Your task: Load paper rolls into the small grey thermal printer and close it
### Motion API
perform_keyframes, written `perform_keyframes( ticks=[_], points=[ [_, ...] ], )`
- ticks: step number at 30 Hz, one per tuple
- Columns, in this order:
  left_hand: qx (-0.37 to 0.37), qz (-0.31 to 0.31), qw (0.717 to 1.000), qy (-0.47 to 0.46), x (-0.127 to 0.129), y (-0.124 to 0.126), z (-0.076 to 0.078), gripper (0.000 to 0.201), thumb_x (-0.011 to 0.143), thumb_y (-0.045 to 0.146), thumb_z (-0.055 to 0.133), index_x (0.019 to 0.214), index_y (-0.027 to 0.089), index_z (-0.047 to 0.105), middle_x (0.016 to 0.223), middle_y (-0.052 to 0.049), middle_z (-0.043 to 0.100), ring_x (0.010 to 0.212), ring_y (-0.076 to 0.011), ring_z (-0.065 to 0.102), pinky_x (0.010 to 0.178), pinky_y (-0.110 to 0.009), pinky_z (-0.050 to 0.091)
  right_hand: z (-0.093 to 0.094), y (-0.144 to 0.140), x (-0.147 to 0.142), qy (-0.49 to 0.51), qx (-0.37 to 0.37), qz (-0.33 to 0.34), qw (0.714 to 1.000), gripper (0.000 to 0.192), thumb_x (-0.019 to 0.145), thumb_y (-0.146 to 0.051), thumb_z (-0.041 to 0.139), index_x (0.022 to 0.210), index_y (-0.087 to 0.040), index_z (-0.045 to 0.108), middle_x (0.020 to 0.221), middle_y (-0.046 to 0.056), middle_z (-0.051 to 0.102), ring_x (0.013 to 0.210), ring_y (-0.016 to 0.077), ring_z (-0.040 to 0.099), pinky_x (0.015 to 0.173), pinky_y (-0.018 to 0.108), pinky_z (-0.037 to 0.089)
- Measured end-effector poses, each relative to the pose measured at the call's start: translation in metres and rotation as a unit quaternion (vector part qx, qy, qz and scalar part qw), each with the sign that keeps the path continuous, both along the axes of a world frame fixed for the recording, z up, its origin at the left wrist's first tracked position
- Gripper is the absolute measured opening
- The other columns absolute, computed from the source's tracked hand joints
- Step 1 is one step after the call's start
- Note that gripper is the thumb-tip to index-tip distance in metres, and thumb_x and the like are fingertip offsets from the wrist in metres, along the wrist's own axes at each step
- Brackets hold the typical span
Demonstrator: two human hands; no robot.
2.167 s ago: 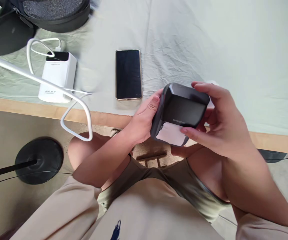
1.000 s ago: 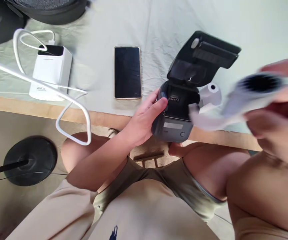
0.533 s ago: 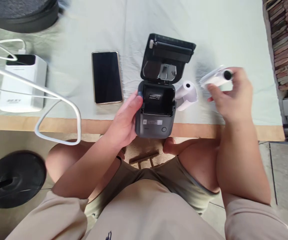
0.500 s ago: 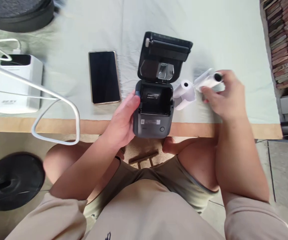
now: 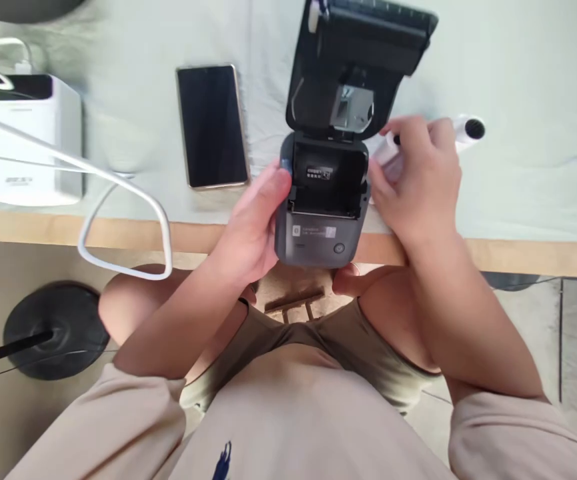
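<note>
Nearest the body, the left hand wraps the left side of a small dark printer held at the near edge of the counter, thumb up on its rim, fingers curled underneath. The printer's lid stands swung back and away, so the roll bay lies bare and faces up. Just right of the bay, the right hand is curled over a white paper roll lying on the pale cloth; its fingers close loosely on the roll, though the grip itself is hidden by the back of the hand. A second white roll pokes out beyond the knuckles, long axis left to right. The bay sits directly left of the right hand, which is the nearer one to both rolls. Farther left lie a dark phone, a white power bank and its looping white cable
</note>
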State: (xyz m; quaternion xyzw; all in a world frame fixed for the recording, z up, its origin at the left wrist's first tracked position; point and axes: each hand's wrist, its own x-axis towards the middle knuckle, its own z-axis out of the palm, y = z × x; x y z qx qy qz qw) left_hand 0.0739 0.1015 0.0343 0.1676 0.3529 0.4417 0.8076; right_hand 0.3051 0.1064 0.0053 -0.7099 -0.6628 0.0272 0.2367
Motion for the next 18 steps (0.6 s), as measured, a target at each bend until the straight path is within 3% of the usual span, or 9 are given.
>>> perform_keyframes(
  ticks=[3,6,8,10,13,15,18],
  points=[
    [0.060,-0.017,0.998,-0.007,-0.005,-0.001,-0.006,0.015,0.112,0.029,0.068,0.109,0.020,0.079,0.098,-0.002,0.085,0.098,-0.0216,0.088,0.079,-0.026,0.069,-0.009,0.004,0.010,0.077,0.100,0.046,0.991,0.045,0.090,-0.029,0.084,0.133,-0.031,0.073,0.111,0.007,0.069,0.094,0.0262,0.068,0.087,0.046,0.063],
    [0.079,-0.029,0.996,-0.020,-0.009,-0.001,-0.012,0.014,0.110,0.034,0.075,0.113,0.022,0.080,0.105,-0.001,0.086,0.104,-0.0228,0.087,0.085,-0.028,0.069,-0.009,0.002,0.020,0.288,0.201,0.073,0.933,0.072,0.081,-0.022,0.091,0.145,-0.042,0.064,0.107,0.000,0.070,0.078,0.0195,0.065,0.069,0.036,0.057],
    [0.082,-0.042,0.995,-0.028,-0.010,-0.001,-0.015,0.022,0.107,0.041,0.080,0.118,0.022,0.080,0.112,-0.003,0.086,0.108,-0.0236,0.086,0.089,-0.030,0.069,-0.008,0.001,0.028,0.446,0.183,0.081,0.873,0.065,0.084,-0.027,0.089,0.140,-0.046,0.064,0.120,-0.001,0.074,0.089,0.0216,0.073,0.066,0.034,0.058],
    [0.087,-0.051,0.994,-0.036,-0.011,-0.001,-0.017,0.030,0.105,0.046,0.083,0.123,0.022,0.080,0.117,-0.003,0.087,0.109,-0.0236,0.086,0.091,-0.030,0.069,-0.009,0.003,0.039,0.562,0.114,0.081,0.815,0.051,0.081,-0.031,0.088,0.127,-0.043,0.072,0.137,0.000,0.076,0.113,0.0270,0.079,0.071,0.037,0.066],
    [0.094,-0.053,0.993,-0.037,-0.011,-0.001,-0.019,0.035,0.104,0.049,0.085,0.125,0.022,0.080,0.119,-0.004,0.087,0.114,-0.0241,0.085,0.094,-0.030,0.068,-0.007,0.005,0.047,0.642,0.035,0.064,0.763,0.046,0.070,-0.034,0.093,0.114,-0.039,0.080,0.136,0.001,0.080,0.129,0.0316,0.079,0.078,0.041,0.072],
    [0.097,-0.050,0.993,-0.037,-0.011,-0.001,-0.020,0.036,0.102,0.050,0.088,0.123,0.022,0.080,0.119,-0.003,0.087,0.118,-0.0251,0.085,0.094,-0.029,0.069,0.003,-0.001,0.040,0.632,0.017,0.071,0.772,0.045,0.075,-0.035,0.095,0.118,-0.041,0.082,0.127,0.002,0.082,0.131,0.0325,0.079,0.084,0.045,0.075],
    [0.109,-0.057,0.992,-0.035,-0.011,-0.001,-0.020,0.042,0.099,0.056,0.091,0.121,0.022,0.079,0.122,-0.005,0.087,0.125,-0.0292,0.085,0.086,-0.029,0.070,0.032,-0.022,0.011,0.551,0.046,0.092,0.828,0.042,0.096,-0.031,0.085,0.131,-0.054,0.080,0.127,-0.002,0.078,0.136,0.0291,0.078,0.097,0.051,0.076]
  ],
)
